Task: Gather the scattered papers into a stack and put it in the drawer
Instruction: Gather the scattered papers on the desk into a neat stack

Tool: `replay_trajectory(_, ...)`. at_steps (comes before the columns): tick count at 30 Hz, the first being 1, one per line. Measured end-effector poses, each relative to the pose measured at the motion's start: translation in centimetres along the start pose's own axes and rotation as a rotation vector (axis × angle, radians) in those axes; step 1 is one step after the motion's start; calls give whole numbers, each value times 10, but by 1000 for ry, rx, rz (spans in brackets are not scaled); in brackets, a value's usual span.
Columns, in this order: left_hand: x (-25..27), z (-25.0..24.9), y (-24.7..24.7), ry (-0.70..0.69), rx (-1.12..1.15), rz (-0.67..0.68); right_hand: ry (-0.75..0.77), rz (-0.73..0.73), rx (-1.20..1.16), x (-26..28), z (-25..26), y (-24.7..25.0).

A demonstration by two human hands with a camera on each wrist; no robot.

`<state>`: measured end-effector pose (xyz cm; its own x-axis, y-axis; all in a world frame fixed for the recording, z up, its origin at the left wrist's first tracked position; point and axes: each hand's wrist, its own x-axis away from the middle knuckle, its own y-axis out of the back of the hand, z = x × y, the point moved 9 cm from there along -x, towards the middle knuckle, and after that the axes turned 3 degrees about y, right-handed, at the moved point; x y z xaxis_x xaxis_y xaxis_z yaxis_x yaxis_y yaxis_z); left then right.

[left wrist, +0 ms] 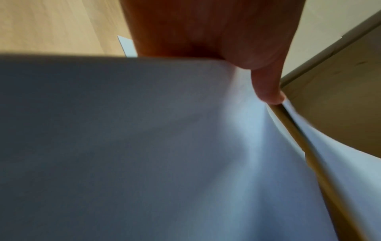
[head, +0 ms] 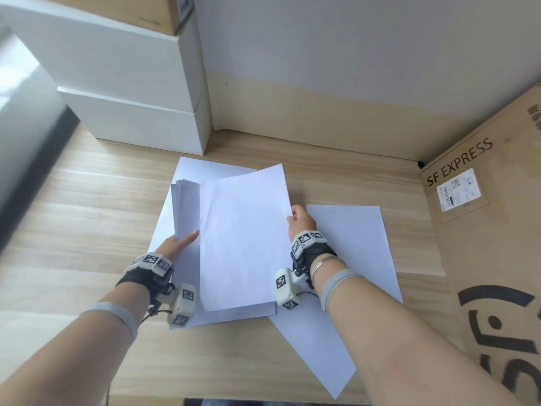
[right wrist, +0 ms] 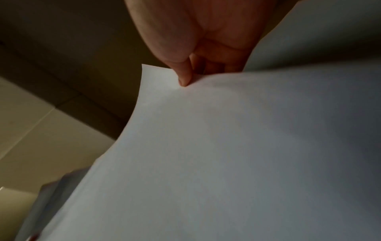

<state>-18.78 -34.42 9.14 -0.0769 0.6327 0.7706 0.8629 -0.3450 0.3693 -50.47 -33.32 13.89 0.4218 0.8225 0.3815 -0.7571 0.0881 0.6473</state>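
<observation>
White paper sheets lie on the wooden floor [head: 87, 218]. My left hand [head: 178, 243] holds a small bundle of sheets [head: 186, 206] upright, thumb on top; the left wrist view shows the thumb [left wrist: 266, 88] pressing the bundle [left wrist: 164, 146]. My right hand [head: 300, 222] pinches the right edge of a single sheet [head: 246, 230] lifted over the middle; in the right wrist view the thumb [right wrist: 183, 78] pinches that sheet [right wrist: 226, 154]. One sheet [head: 190, 168] lies flat under the bundle at the back. Another sheet [head: 360, 244] lies flat to the right, partly under my right arm. No drawer shows clearly.
White stacked boxes [head: 131, 92] stand at the back left with a brown carton [head: 152, 10] on top. A large SF EXPRESS cardboard box [head: 491, 244] borders the right side. The wall [head: 351, 68] closes off the back.
</observation>
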Motion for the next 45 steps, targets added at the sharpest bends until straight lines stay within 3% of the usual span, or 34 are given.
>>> replay_trajectory(4, -2, 3, 1, 2, -1, 18, 13, 123, 18, 9, 10, -33)
replay_trajectory(10, -1, -3, -4, -55, 38, 37, -12, 184, 6, 13, 18, -48)
replay_trajectory(14, -3, 2, 1, -38, 23, -35, -16, 242, 35, 18, 18, -57)
replay_trajectory(19, -5, 7, -2, -23, 187, -2, -70, 124, 114, 9, -14, -13)
replay_trajectory(26, -7, 4, -2, -28, 223, -4, -274, 133, 372, 12, -84, 53)
replay_trajectory(45, -12, 10, -12, -4, 228, 17, -244, 104, 558, 34, -101, 54)
